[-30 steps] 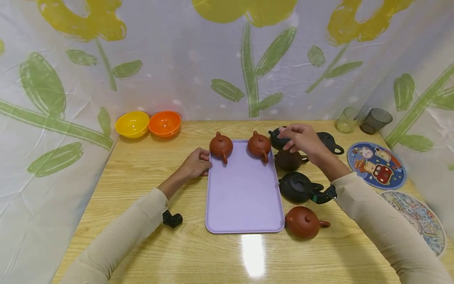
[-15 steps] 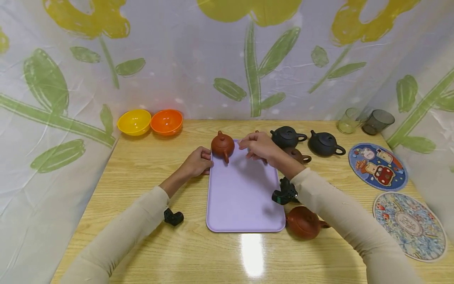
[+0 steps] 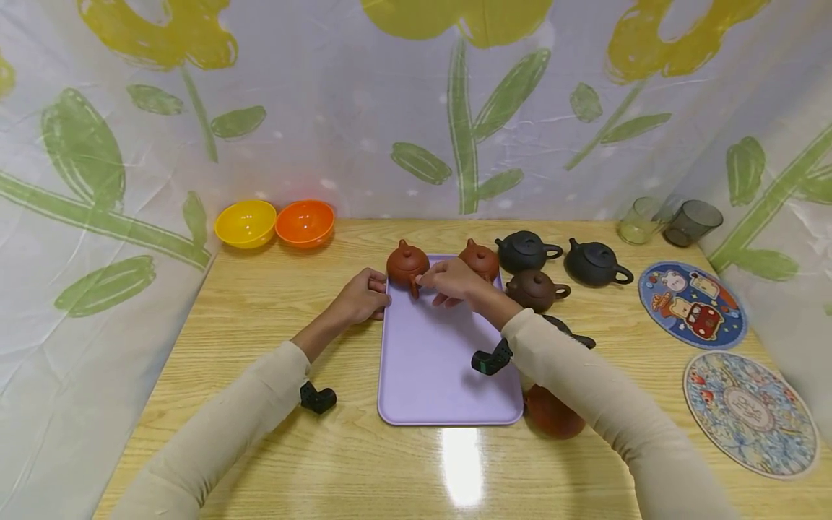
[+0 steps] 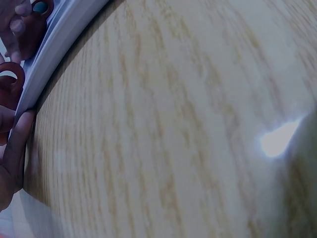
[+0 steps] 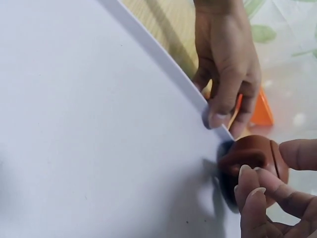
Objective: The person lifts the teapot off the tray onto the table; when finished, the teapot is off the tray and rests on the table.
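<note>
My left hand (image 3: 359,297) grips the left rim of a lilac tray (image 3: 442,375), its thumb over the edge. A reddish-brown clay teapot (image 3: 404,258) stands at the tray's far left corner, handle toward me. My right hand (image 3: 455,282) reaches in from the right, its fingertips at that handle; in the right wrist view the thumb (image 5: 299,153) stays apart from the other fingers, overlapping the lid. A second reddish-brown teapot (image 3: 479,256) stands at the far right corner, partly hidden by the right hand.
Right of the tray are two black teapots (image 3: 525,250) at the back, a dark brown one (image 3: 536,289), a mostly hidden black one and another reddish-brown teapot (image 3: 552,415). Yellow (image 3: 245,225) and orange bowls (image 3: 305,225), two glasses (image 3: 692,222) and two round mats (image 3: 694,305) lie farther out.
My right hand has moved left from above the dark teapots, across the far right teapot, to the far left teapot's handle. The left hand keeps its hold on the tray.
</note>
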Demonstrator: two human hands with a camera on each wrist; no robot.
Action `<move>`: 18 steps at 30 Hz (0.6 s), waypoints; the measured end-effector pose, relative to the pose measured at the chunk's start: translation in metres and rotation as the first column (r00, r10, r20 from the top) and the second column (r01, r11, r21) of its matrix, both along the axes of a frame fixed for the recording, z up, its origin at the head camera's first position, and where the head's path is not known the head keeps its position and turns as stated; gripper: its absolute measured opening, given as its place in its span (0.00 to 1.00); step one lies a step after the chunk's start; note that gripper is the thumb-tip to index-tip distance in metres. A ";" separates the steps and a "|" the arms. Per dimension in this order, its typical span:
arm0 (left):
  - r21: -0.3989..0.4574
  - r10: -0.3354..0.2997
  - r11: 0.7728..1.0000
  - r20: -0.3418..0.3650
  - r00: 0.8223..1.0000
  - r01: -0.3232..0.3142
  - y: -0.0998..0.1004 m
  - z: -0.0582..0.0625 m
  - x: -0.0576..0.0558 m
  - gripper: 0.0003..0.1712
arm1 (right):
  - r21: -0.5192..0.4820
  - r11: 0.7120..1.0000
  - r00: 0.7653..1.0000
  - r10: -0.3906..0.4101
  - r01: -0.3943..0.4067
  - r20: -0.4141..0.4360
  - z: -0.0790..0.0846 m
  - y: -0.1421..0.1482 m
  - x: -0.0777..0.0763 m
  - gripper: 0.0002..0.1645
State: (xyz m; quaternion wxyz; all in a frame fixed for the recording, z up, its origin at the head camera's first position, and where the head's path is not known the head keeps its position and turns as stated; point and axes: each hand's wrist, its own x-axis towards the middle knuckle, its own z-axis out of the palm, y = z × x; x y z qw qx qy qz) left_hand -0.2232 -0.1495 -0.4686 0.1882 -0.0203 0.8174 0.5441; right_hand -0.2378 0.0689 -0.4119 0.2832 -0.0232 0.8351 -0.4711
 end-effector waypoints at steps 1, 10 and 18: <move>0.000 -0.001 1.000 0.001 1.000 0.001 0.000 0.000 0.000 0.29 | 0.004 1.000 1.000 0.002 -0.002 0.004 -0.002 -0.001 0.000 0.20; -0.018 0.000 1.000 0.022 1.000 0.001 0.000 0.002 0.000 0.29 | -0.003 1.000 0.999 0.000 0.000 0.035 -0.011 -0.012 -0.002 0.23; -0.016 0.002 1.000 0.024 1.000 -0.001 0.000 0.002 0.001 0.28 | -0.048 0.999 0.997 -0.018 0.022 0.071 -0.017 -0.016 -0.004 0.22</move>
